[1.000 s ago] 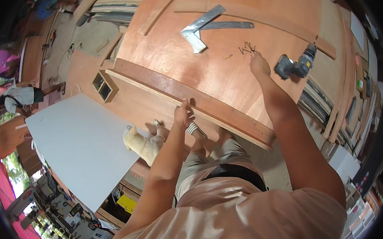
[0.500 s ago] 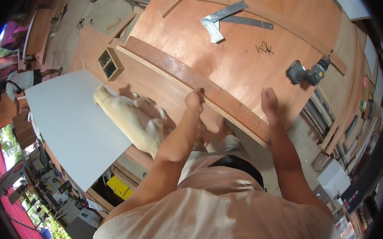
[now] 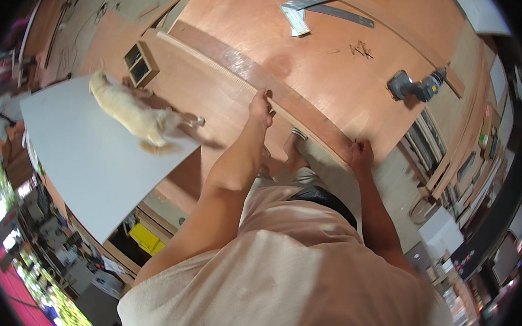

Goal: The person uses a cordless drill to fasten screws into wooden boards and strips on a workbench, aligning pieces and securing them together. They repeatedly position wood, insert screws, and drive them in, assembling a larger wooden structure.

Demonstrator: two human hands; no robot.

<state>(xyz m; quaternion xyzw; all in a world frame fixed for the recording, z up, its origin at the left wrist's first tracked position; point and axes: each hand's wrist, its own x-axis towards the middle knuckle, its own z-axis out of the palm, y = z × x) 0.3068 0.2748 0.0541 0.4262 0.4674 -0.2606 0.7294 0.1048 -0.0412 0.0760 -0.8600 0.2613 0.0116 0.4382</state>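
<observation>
- Head view: the long plank point(image 3: 302, 108) is lying along the near edge of the plywood panel point(image 3: 353, 96); whether anything is fastening it there cannot be told.
- The left hand point(image 3: 260, 107) is touching the plank's near edge with curling fingers, its grip unclear; the right hand point(image 3: 362, 154) is closing at the right end, seemingly pinching a small dark piece point(image 3: 355, 140).
- As judged, the placing is looking done and the fixing unfinished: loose screws point(image 3: 361, 49) are lying on the panel, and the drill point(image 3: 416, 87) is resting on its side, out of both hands.
- Beyond the screws, a metal square point(image 3: 296, 22) is lying on the panel.
- Leftward, a divided wooden box point(image 3: 149, 57) is sitting near a dog point(image 3: 130, 111) that is standing by a white sheet point(image 3: 86, 169).
- Rightward, timber strips point(image 3: 472, 112) are lying beside the panel.
</observation>
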